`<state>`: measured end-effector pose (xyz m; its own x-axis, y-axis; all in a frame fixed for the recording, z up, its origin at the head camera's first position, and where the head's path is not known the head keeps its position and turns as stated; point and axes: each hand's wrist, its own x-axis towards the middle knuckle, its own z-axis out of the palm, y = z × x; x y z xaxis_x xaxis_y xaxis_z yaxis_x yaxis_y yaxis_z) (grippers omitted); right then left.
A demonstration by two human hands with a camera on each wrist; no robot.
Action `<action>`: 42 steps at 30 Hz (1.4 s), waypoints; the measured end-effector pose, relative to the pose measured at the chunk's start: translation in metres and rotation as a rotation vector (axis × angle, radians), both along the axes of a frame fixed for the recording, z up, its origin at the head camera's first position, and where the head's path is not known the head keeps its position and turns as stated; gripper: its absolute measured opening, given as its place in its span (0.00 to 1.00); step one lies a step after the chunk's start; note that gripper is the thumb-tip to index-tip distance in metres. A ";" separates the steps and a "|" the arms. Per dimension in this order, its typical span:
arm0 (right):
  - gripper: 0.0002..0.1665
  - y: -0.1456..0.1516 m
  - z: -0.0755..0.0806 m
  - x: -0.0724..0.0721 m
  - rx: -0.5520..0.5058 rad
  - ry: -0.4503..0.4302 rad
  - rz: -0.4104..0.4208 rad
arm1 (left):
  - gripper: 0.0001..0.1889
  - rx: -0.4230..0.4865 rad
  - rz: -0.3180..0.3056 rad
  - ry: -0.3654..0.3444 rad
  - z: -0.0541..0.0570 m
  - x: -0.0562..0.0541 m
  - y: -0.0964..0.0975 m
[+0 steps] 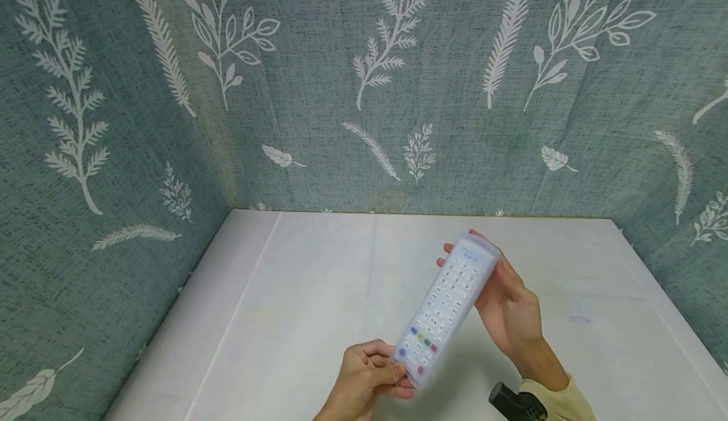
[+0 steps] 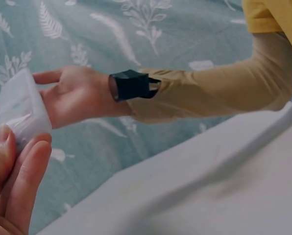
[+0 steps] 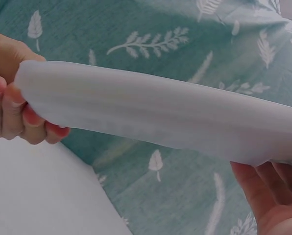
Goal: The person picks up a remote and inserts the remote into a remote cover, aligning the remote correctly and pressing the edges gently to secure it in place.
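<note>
A white remote control [image 1: 435,313] in a translucent, milky cover is held at a slant, with rows of keys and a few coloured buttons facing up. My left hand [image 1: 370,377] pinches its lower end, thumb on top and fingers beneath. At the upper end, my right hand [image 1: 512,307] holds it from behind and the right side, with fingertips showing past its far left edge. The right wrist view shows the smooth back of the cover [image 3: 151,105] stretched between both hands. In the left wrist view, the covered end [image 2: 21,105] hides some right-hand fingertips.
A white tabletop [image 1: 296,294] lies under the hands. Green cloth with white leaf prints [image 1: 318,92] walls the back and both sides. A black camera [image 1: 514,402] is strapped to the right wrist over a beige sleeve [image 1: 560,402].
</note>
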<state>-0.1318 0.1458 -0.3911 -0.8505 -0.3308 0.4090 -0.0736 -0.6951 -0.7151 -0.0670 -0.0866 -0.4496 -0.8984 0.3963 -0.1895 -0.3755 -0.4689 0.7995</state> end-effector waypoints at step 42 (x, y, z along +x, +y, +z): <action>0.36 0.028 -0.040 0.031 0.104 0.046 0.013 | 0.26 -0.062 0.211 -0.066 0.009 -0.072 -0.038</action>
